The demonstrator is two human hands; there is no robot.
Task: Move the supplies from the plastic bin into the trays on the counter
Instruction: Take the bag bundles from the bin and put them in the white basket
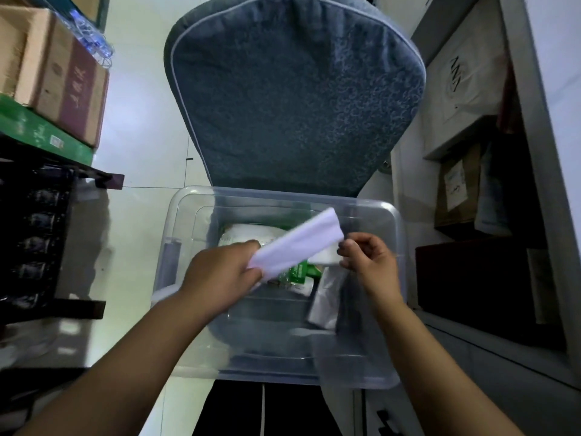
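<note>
A clear plastic bin [176,209] rests on a blue padded chair, right below me. Above it my left hand [220,278] grips the lower end of a flat white packet [298,243] that slants up to the right. My right hand [367,259] pinches a smaller white piece [327,256] just under the packet's upper end. Inside the bin lie a white round pack [239,234], green packets [298,272] and a grey sachet [327,300]. No trays or counter top are visible.
The blue chair back [295,99] rises behind the bin. Cardboard boxes [59,77] and a dark rack [37,234] stand at the left. At the right are shelves with a white bag [465,77], a brown bag [456,190] and a dark box [471,287].
</note>
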